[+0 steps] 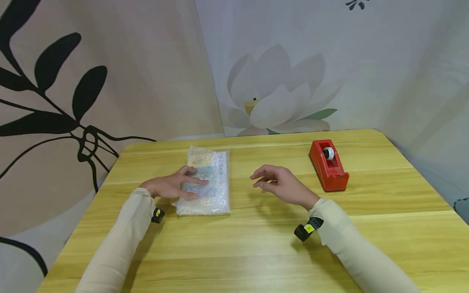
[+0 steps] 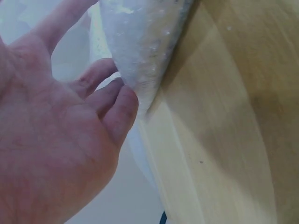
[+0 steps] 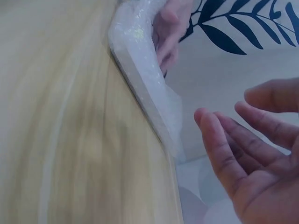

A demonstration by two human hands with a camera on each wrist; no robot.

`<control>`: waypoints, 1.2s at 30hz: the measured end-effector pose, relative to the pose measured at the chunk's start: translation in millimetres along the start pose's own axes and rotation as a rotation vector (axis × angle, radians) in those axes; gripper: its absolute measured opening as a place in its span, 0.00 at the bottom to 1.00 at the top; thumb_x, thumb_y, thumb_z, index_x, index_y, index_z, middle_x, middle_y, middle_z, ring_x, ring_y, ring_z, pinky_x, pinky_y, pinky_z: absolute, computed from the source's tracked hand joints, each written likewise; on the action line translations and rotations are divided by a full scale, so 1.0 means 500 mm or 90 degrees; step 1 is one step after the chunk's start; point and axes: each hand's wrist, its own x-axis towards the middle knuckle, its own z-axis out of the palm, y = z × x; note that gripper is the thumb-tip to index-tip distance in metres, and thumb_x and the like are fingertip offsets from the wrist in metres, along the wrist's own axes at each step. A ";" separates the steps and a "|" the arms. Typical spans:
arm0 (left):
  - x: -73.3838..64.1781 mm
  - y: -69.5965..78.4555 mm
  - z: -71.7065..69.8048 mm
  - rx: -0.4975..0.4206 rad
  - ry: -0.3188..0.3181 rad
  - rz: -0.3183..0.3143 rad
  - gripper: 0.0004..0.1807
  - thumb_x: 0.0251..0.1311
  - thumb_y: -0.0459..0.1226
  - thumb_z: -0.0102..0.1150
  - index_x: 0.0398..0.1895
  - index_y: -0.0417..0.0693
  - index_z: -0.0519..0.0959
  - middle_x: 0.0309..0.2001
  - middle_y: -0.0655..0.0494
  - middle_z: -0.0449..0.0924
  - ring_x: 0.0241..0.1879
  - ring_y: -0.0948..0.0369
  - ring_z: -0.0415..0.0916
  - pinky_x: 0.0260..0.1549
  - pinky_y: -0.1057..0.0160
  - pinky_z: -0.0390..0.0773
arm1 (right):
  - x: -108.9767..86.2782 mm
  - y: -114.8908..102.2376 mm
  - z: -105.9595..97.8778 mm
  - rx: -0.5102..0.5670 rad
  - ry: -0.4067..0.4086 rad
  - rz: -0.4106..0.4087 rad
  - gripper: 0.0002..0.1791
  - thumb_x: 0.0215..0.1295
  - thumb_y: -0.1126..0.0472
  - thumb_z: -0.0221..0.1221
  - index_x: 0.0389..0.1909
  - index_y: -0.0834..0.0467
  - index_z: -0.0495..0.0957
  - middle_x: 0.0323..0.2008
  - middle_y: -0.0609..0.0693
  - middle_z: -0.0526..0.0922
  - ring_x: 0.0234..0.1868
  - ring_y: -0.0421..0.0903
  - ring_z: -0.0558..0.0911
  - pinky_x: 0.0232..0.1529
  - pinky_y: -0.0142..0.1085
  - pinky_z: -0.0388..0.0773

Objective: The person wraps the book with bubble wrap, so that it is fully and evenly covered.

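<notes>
A flat package in bubble wrap (image 1: 217, 195) lies on the wooden table, left of centre, with blurred coloured print showing through the plastic. My left hand (image 1: 176, 184) rests on its left side with the fingers spread. In the left wrist view, fingers of the left hand (image 2: 60, 121) touch a corner of the wrap. To the right of the package, my right hand (image 1: 283, 185) hovers above the table with loosely bent fingers and holds nothing. The right wrist view has the right hand (image 3: 261, 154) apart from the wrapped edge.
A red tape dispenser (image 1: 334, 173) with a small white-cored roll (image 1: 328, 153) stands at the back right of the wooden table (image 1: 234, 252). Behind the table's far edge hangs a printed curtain (image 1: 154, 81) with dark leaves and a pale flower. Black wrist cameras sit on both sleeves.
</notes>
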 end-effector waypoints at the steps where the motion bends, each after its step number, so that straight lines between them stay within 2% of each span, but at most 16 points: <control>1: -0.001 0.001 -0.002 -0.003 -0.008 -0.007 0.38 0.61 0.59 0.64 0.75 0.65 0.66 0.80 0.45 0.35 0.79 0.38 0.38 0.69 0.28 0.52 | -0.003 0.001 -0.005 0.002 0.004 0.004 0.16 0.70 0.71 0.53 0.56 0.62 0.77 0.58 0.62 0.81 0.54 0.52 0.86 0.48 0.33 0.85; 6: -0.002 0.004 -0.005 -0.017 -0.033 -0.006 0.48 0.50 0.56 0.74 0.75 0.62 0.65 0.80 0.43 0.31 0.79 0.37 0.32 0.69 0.26 0.51 | -0.019 0.002 -0.031 -0.002 0.026 0.006 0.15 0.71 0.70 0.54 0.57 0.61 0.77 0.57 0.60 0.81 0.54 0.54 0.86 0.48 0.33 0.85; 13: 0.003 -0.003 0.005 -0.019 -0.011 0.015 0.48 0.50 0.54 0.75 0.76 0.60 0.65 0.80 0.42 0.30 0.79 0.37 0.34 0.69 0.27 0.54 | -0.048 0.007 -0.075 -0.010 0.064 0.014 0.14 0.73 0.68 0.56 0.56 0.61 0.77 0.56 0.59 0.82 0.53 0.56 0.85 0.48 0.31 0.84; 18: 0.003 0.001 0.014 -0.034 0.011 0.019 0.48 0.49 0.51 0.77 0.75 0.58 0.66 0.79 0.40 0.32 0.78 0.35 0.37 0.67 0.27 0.56 | -0.070 0.008 -0.110 -0.036 0.092 0.028 0.14 0.72 0.66 0.57 0.56 0.60 0.78 0.54 0.57 0.83 0.49 0.39 0.86 0.47 0.31 0.84; 20: 0.002 0.001 0.016 -0.039 0.014 0.019 0.48 0.49 0.50 0.77 0.75 0.57 0.66 0.79 0.39 0.32 0.78 0.35 0.38 0.67 0.27 0.57 | -0.079 0.008 -0.124 -0.041 0.104 0.034 0.13 0.73 0.65 0.57 0.56 0.60 0.78 0.55 0.56 0.83 0.48 0.35 0.86 0.47 0.32 0.84; 24: 0.000 -0.001 0.017 -0.037 0.018 0.020 0.48 0.49 0.50 0.78 0.75 0.56 0.66 0.78 0.39 0.33 0.77 0.34 0.39 0.67 0.27 0.57 | -0.098 0.008 -0.150 -0.038 0.131 0.040 0.13 0.74 0.64 0.55 0.56 0.61 0.77 0.55 0.57 0.82 0.49 0.38 0.86 0.46 0.34 0.85; 28: -0.002 -0.004 0.019 -0.029 0.023 0.027 0.49 0.49 0.50 0.78 0.75 0.57 0.66 0.78 0.39 0.34 0.77 0.34 0.40 0.66 0.28 0.58 | -0.121 0.009 -0.171 -0.053 0.162 0.071 0.14 0.76 0.62 0.54 0.57 0.61 0.78 0.54 0.57 0.82 0.43 0.35 0.87 0.44 0.31 0.85; 31: -0.003 -0.005 0.020 -0.030 0.024 0.031 0.49 0.49 0.50 0.78 0.75 0.57 0.66 0.78 0.39 0.34 0.77 0.34 0.40 0.66 0.27 0.58 | -0.136 0.011 -0.183 -0.069 0.176 0.099 0.15 0.76 0.59 0.54 0.58 0.59 0.78 0.52 0.54 0.83 0.40 0.35 0.87 0.44 0.32 0.85; 36: -0.003 -0.004 0.021 -0.038 0.025 0.035 0.49 0.49 0.50 0.78 0.75 0.57 0.66 0.79 0.39 0.33 0.77 0.34 0.39 0.66 0.26 0.56 | -0.157 0.020 -0.198 -0.071 0.195 0.115 0.16 0.77 0.58 0.53 0.58 0.60 0.77 0.48 0.49 0.85 0.41 0.35 0.87 0.45 0.34 0.85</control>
